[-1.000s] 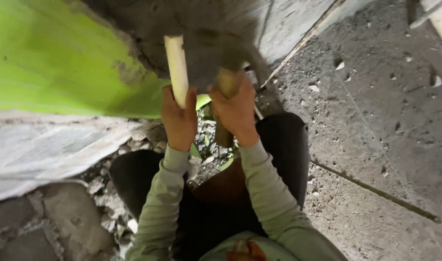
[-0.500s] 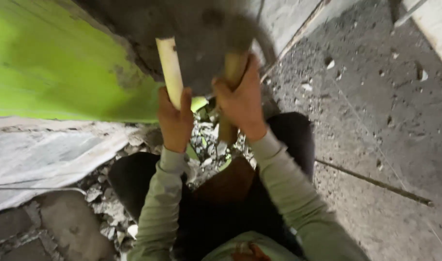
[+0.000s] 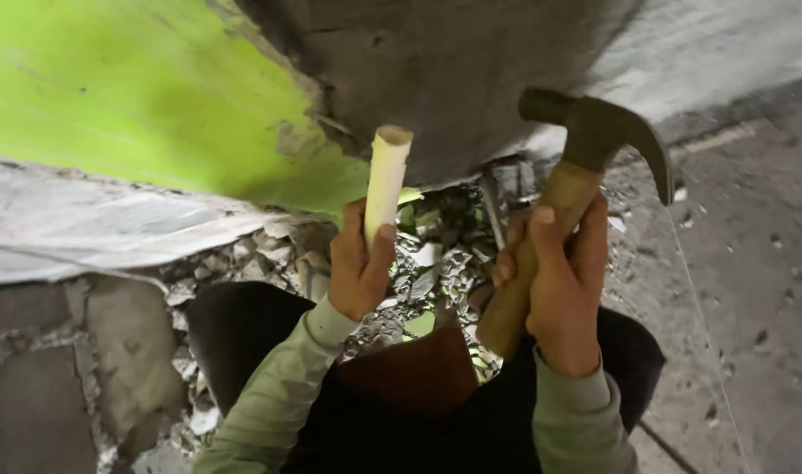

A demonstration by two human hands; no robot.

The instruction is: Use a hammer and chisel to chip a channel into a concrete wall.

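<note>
The left hand point(image 3: 359, 268) is closed in a full fist around the lower part of a pale cream cylindrical rod point(image 3: 386, 180), perhaps a chisel or a length of pipe, though its make cannot be told; the grip sits low, which leaves the blunt upper end bare and well clear of the fingers, and the rod points up and slightly right toward the rough grey concrete surface point(image 3: 436, 79) just beyond its tip. Whether the tip touches the concrete cannot be told. The right hand point(image 3: 561, 281) is wrapped tight around the worn wooden handle of a dark steel claw hammer point(image 3: 594, 132), gripped near the head end of the handle, a hold that seems to favour control over swing; the head stands up above the knuckles with its curved claw arching to the right, apart from the rod. Both forearms wear pale green sleeves point(image 3: 278, 386). Between the hands lies a heap of broken grey rubble and chips point(image 3: 436, 254), some flecked green, below the ragged edge where a bright green painted surface point(image 3: 129, 88) gives way to bare concrete. To the right runs a speckled grey concrete floor point(image 3: 752, 281).
</note>
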